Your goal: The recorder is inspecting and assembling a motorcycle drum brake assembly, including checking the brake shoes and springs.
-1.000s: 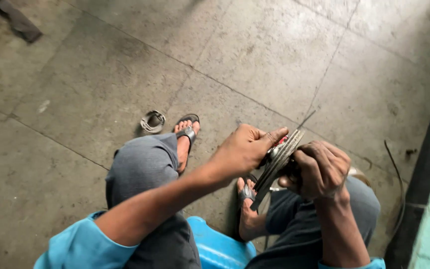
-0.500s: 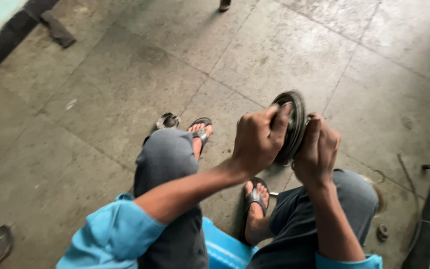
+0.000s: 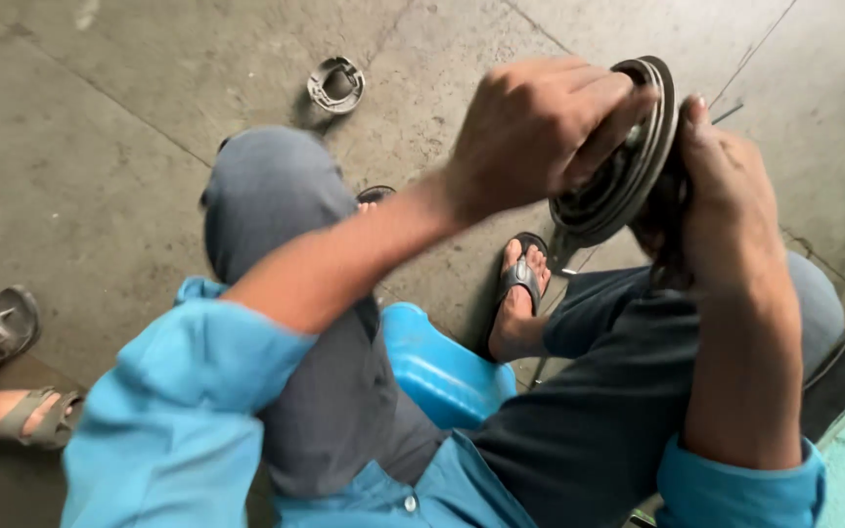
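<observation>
Head view: left hand (image 3: 540,122) and right hand (image 3: 721,196) are both clamped on a dark grooved metal disc (image 3: 628,156), held on edge above the knees. Below it sit a sandalled foot (image 3: 518,293) and a blue stool (image 3: 437,367). A small metal ring part (image 3: 334,85) lies on the concrete floor (image 3: 80,147); another person's sandalled feet (image 3: 2,376) stand at the left edge.

Far face of the round metal disc (image 3: 628,147) behind both hands.
</observation>
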